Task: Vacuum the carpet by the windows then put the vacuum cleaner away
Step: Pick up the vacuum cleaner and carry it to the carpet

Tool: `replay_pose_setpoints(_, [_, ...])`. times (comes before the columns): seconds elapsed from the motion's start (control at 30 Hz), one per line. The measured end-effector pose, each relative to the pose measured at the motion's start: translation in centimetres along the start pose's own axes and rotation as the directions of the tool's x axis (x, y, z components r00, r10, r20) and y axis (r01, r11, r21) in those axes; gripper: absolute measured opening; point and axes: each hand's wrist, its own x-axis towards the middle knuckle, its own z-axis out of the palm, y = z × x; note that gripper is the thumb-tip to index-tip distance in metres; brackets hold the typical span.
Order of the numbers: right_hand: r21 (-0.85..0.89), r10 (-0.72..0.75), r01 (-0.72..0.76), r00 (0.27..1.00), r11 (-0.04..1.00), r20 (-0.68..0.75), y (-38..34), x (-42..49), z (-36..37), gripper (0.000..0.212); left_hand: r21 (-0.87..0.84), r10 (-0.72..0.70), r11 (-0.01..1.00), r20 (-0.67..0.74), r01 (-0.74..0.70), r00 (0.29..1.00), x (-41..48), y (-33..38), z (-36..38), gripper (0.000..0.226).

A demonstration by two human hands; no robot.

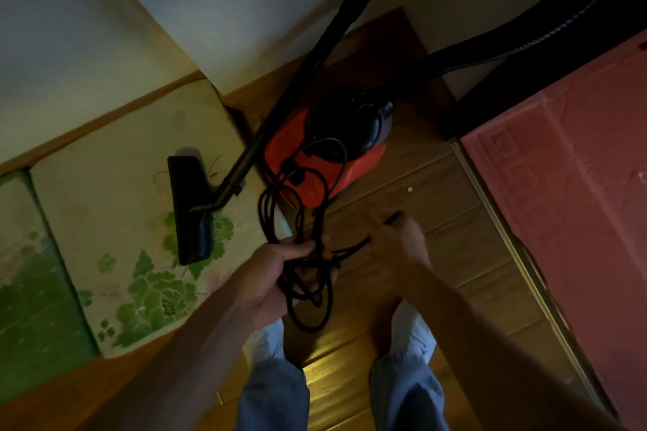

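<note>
A red and black canister vacuum cleaner stands on the wooden floor in a corner. Its black wand slants down to the floor head, which lies on a floral cushion. The black power cord hangs in several loops in front of the vacuum. My left hand grips the bundle of loops. My right hand pinches a free stretch of the cord, pulled out to the right of the bundle. The ribbed black hose curves away to the upper right.
Cream and green floral cushions lie on the floor at the left against the white wall. A pink carpet fills the right side behind a metal floor strip. My feet in white slippers stand on the wood floor below the hands.
</note>
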Motion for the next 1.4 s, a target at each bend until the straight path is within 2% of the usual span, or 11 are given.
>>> replay_pose_setpoints(0.1, [0.384, 0.208, -0.204, 0.978, 0.901, 0.033, 0.0, 1.3, -0.8, 0.014, -0.088, -0.013, 0.996, -0.036, 0.010, 0.999, 0.9, -0.9, -1.7, 0.033])
replay_pose_setpoints(0.2, [0.539, 0.284, -0.258, 0.958, 0.802, 0.036, -0.3, 1.9, -0.7, 0.006, -0.144, -0.003, 0.989, -0.199, -0.026, 0.980, 2.1, -2.1, -2.4, 0.030])
replay_pose_setpoints(0.33, [0.143, 0.263, -0.258, 0.965, 0.955, -0.013, 0.4, 0.5, -0.4, 0.015, -0.334, -0.070, 0.941, -0.342, -0.052, 0.937, 3.8, -3.5, -3.6, 0.026])
replay_pose_setpoints(0.47, [-0.004, 0.278, -0.285, 0.930, 0.959, 0.241, 1.4, -2.8, -0.5, 0.026, -0.360, -0.152, 0.933, -0.411, -0.007, 0.899, 5.9, -5.6, -4.3, 0.032])
replay_pose_setpoints(0.6, [-0.072, 0.238, -0.231, 0.859, 0.970, 0.454, 2.3, -4.7, -0.7, 0.032, -0.334, -0.150, 0.942, -0.324, 0.036, 0.934, 6.0, -6.3, -2.4, 0.017])
replay_pose_setpoints(0.77, [-0.130, 0.127, -0.072, 0.863, 0.989, 0.489, 2.4, -4.8, -0.5, 0.029, -0.384, -0.121, 0.921, -0.141, 0.058, 0.983, 6.4, -5.3, -0.7, 0.027])
replay_pose_setpoints(0.97, [-0.308, 0.133, 0.024, 0.867, 0.951, 0.480, 1.3, -2.0, -0.6, 0.019, -0.338, -0.171, 0.934, -0.135, 0.117, 0.976, 7.0, -3.2, -1.1, 0.020])
replay_pose_setpoints(1.07, [-0.490, -0.224, 0.321, 0.942, 0.811, 0.248, 0.7, 0.8, -1.8, 0.021, -0.372, -0.199, 0.915, -0.081, 0.156, 0.977, 6.6, -1.3, -0.3, 0.016])
replay_pose_setpoints(1.17, [-0.477, -0.508, 0.497, 0.853, 0.724, 0.119, -4.6, 1.0, -2.5, 0.019, -0.491, -0.179, 0.863, -0.070, 0.122, 0.981, 6.2, 0.2, 1.4, 0.030])
replay_pose_setpoints(1.3, [-0.639, -0.669, 0.649, 0.693, 0.414, 0.271, -11.5, 3.7, -1.7, 0.060, -0.625, 0.004, 0.773, -0.169, -0.110, 0.986, 6.9, 1.0, 4.7, 0.025])
replay_pose_setpoints(1.4, [-0.765, -0.566, 0.604, 0.719, 0.224, 0.403, -13.1, 6.1, -0.6, 0.081, -0.721, 0.098, 0.667, -0.168, -0.190, 0.981, 7.3, 1.6, 6.6, 0.012])
